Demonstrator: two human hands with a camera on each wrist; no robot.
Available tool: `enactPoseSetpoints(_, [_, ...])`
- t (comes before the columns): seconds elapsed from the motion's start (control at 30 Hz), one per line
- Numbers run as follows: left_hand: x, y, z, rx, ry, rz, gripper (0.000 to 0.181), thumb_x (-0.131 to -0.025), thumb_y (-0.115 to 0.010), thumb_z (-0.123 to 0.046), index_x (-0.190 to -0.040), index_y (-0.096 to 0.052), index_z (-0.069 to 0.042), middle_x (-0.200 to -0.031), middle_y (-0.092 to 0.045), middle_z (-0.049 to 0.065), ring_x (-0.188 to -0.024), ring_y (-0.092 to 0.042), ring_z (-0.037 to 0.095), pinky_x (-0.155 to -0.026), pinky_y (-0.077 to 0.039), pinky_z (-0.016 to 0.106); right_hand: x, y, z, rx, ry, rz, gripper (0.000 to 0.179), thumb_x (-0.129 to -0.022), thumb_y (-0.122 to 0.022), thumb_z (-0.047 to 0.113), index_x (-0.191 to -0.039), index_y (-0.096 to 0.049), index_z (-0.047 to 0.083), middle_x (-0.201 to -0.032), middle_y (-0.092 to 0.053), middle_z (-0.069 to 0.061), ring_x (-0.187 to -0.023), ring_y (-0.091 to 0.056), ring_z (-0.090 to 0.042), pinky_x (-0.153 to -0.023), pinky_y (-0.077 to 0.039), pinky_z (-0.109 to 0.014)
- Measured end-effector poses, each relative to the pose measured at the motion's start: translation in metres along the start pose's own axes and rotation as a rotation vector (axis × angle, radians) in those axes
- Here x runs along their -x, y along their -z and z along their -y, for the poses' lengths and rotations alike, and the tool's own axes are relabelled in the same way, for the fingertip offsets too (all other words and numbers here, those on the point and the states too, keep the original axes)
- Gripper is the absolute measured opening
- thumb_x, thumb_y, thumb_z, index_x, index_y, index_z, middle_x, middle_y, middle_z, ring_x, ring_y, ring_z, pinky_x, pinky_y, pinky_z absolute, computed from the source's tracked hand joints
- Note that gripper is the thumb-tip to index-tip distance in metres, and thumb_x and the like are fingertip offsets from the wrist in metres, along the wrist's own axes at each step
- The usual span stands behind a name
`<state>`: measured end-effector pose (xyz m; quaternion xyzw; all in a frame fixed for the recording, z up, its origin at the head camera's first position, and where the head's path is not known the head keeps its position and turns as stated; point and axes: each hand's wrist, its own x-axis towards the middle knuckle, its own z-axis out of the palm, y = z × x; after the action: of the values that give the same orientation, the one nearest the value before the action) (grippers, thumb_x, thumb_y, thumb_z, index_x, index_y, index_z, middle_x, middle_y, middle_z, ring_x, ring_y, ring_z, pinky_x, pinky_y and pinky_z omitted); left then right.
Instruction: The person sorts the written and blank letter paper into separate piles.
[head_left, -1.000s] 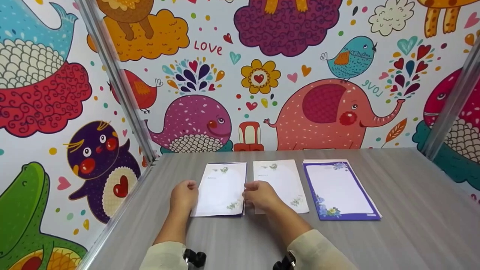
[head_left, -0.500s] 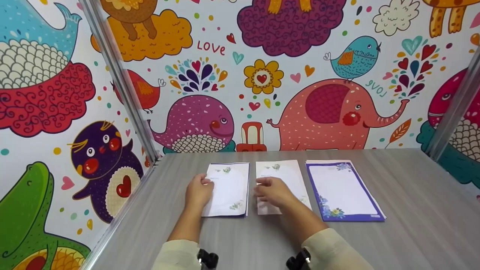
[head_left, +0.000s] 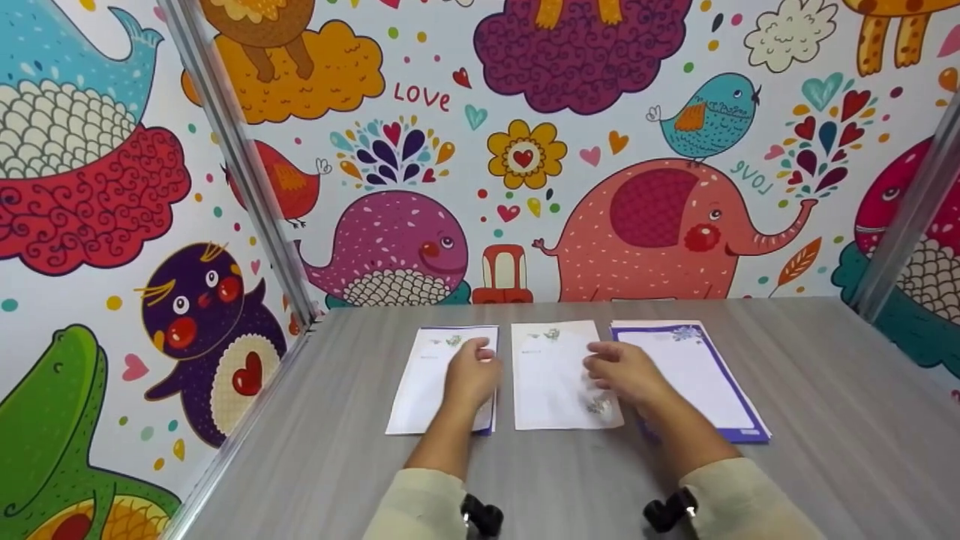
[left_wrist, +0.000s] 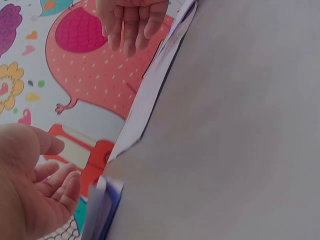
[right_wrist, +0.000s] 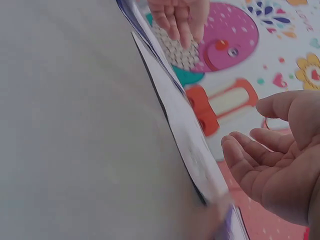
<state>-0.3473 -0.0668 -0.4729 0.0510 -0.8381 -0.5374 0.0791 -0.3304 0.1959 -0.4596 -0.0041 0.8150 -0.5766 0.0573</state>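
Three small piles of decorated letter paper lie in a row. The left pile [head_left: 420, 394] has white sheets with green sprigs and a purple edge peeking out. The middle pile [head_left: 551, 394] is cream-white with similar sprigs. On top of the right pile [head_left: 697, 375] is a sheet with a purple border and blue flowers. My left hand [head_left: 471, 379] hovers over the right side of the left pile, fingers loosely bent, holding nothing. My right hand [head_left: 628, 373] is between the middle and right piles, fingers relaxed, also holding nothing; its forearm hides part of the right pile.
The piles rest on a grey wood-grain table [head_left: 337, 465]. Behind stands a wall panel [head_left: 517, 225] printed with cartoon animals, and a metal post [head_left: 240, 165] marks the left corner. Each sleeve carries a small black wrist camera.
Both hands have moved right. The left hand left the left pile's outer edge and crossed over that pile; the right hand went from beside it, across the middle pile, to the middle pile's far side.
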Motion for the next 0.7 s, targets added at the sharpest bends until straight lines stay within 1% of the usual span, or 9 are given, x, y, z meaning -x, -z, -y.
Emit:
enactPoseSetpoints(0.1, [0.004,-0.014,-0.010,0.029,0.024,0.034,0.047,-0.099,-0.066,-0.018,-0.144,-0.062,-0.005,-0.127,-0.075,0.011,-0.117,-0.072,0.028,-0.101,-0.060,0.045,0.002,0.017,-0.006,0.034,0.001,-0.012,0.053,-0.106,-0.065,0.024,-0.152,-0.055,0.000,-0.146,-0.066,-0.022,-0.124,-0.072,-0.035,-0.106,-0.061,-0.044])
enactPoseSetpoints(0.17, [0.007,-0.022,-0.015,0.041,0.051,0.051,0.046,-0.101,-0.067,-0.021,-0.145,-0.062,-0.007,-0.130,-0.074,0.008,-0.122,-0.071,0.027,-0.106,-0.059,0.044,0.002,0.025,-0.012,0.053,0.004,-0.020,0.053,-0.106,-0.065,0.024,-0.153,-0.055,0.001,-0.147,-0.065,-0.022,-0.125,-0.072,-0.035,-0.106,-0.060,-0.045])
enactPoseSetpoints(0.23, [0.008,-0.026,-0.017,0.052,0.067,0.061,0.046,-0.102,-0.068,-0.021,-0.146,-0.061,-0.009,-0.134,-0.072,0.008,-0.128,-0.069,0.028,-0.111,-0.057,0.045,0.002,0.030,-0.017,0.075,0.005,-0.031,0.053,-0.106,-0.065,0.025,-0.153,-0.055,0.001,-0.146,-0.066,-0.023,-0.124,-0.072,-0.034,-0.105,-0.061,-0.046])
enactPoseSetpoints(0.37, [0.008,-0.028,-0.013,0.005,0.061,0.086,0.051,-0.101,-0.070,-0.020,-0.150,-0.057,-0.008,-0.146,-0.067,0.011,-0.139,-0.063,0.032,-0.119,-0.051,0.048,0.000,0.033,-0.023,0.119,0.010,-0.042,0.054,-0.107,-0.064,0.025,-0.153,-0.054,0.001,-0.146,-0.065,-0.022,-0.127,-0.071,-0.035,-0.109,-0.058,-0.050])
enactPoseSetpoints(0.43, [0.008,-0.028,-0.010,-0.034,0.059,0.110,0.057,-0.101,-0.070,-0.020,-0.153,-0.053,-0.007,-0.153,-0.062,0.015,-0.146,-0.058,0.035,-0.123,-0.046,0.051,0.000,0.033,-0.024,0.126,0.024,-0.036,0.055,-0.106,-0.064,0.024,-0.154,-0.053,-0.001,-0.148,-0.063,-0.025,-0.130,-0.068,-0.038,-0.111,-0.056,-0.052])
enactPoseSetpoints(0.5, [0.009,-0.029,-0.009,-0.078,0.072,0.141,0.063,-0.100,-0.071,-0.021,-0.157,-0.049,-0.006,-0.158,-0.057,0.018,-0.151,-0.052,0.038,-0.126,-0.042,0.054,0.000,0.031,-0.025,0.132,0.033,-0.024,0.056,-0.106,-0.065,0.022,-0.154,-0.051,-0.004,-0.149,-0.062,-0.026,-0.134,-0.066,-0.041,-0.114,-0.054,-0.054])
enactPoseSetpoints(0.6, [0.010,-0.030,-0.007,-0.123,0.079,0.177,0.069,-0.098,-0.072,-0.022,-0.159,-0.045,-0.005,-0.162,-0.052,0.021,-0.154,-0.046,0.043,-0.128,-0.038,0.058,0.002,0.030,-0.026,0.143,0.035,0.008,0.059,-0.105,-0.065,0.021,-0.154,-0.048,-0.007,-0.150,-0.060,-0.029,-0.140,-0.061,-0.045,-0.117,-0.051,-0.056])
enactPoseSetpoints(0.7, [0.011,-0.031,-0.007,-0.144,0.088,0.193,0.071,-0.098,-0.073,-0.023,-0.160,-0.044,-0.005,-0.164,-0.050,0.022,-0.155,-0.044,0.043,-0.128,-0.037,0.060,0.004,0.029,-0.026,0.163,0.024,0.024,0.060,-0.105,-0.066,0.022,-0.155,-0.048,-0.007,-0.152,-0.059,-0.029,-0.144,-0.056,-0.046,-0.121,-0.047,-0.058])
